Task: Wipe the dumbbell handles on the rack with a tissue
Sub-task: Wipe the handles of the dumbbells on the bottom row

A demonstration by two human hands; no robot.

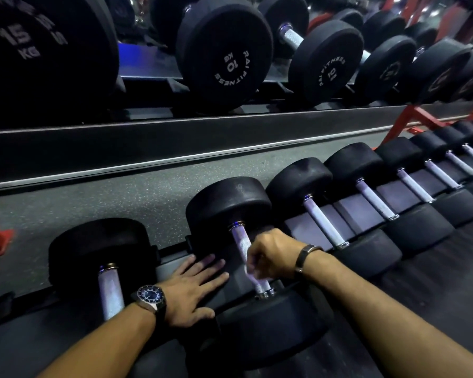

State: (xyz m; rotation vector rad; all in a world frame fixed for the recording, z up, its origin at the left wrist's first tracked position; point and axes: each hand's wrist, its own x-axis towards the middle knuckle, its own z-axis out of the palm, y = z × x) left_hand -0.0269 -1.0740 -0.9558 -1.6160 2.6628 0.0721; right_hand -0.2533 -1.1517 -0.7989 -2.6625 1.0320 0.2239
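Near row of black dumbbells on a low rack (306,226), running from near left to far right.

Far left, top corner: large black weight plate (38,45) marked 15 KG.

Leftmost dumbbell in near row (104,249): pale knurled handle, lying beside the left forearm.

Left hand (194,290): flat, fingers straight and spread, palm down on the dark rack surface between the leftmost dumbbell and the next one. Grip open, holding nothing. Dark-faced wristwatch (150,294) on that wrist.

Second dumbbell (230,205): its handle (241,240) runs from the far head down to the near head. Right hand (273,255) is curled round the middle of this handle, knuckles up. Grip closed on the tissue (253,274), which shows as a pale crumpled bit at the lower edge of the fist, pressed against the handle. Most of the tissue is hidden inside the hand. Thin bracelet (306,255) on the right wrist.

Right of that: more dumbbells in the same row (366,192), handles parallel, receding to the far right edge.

Behind the row: speckled grey floor (120,197), then a mirror or upper shelf line showing round dumbbells marked 10 KG (224,53); cannot tell which it is. Red frame parts (418,115) at the far right.
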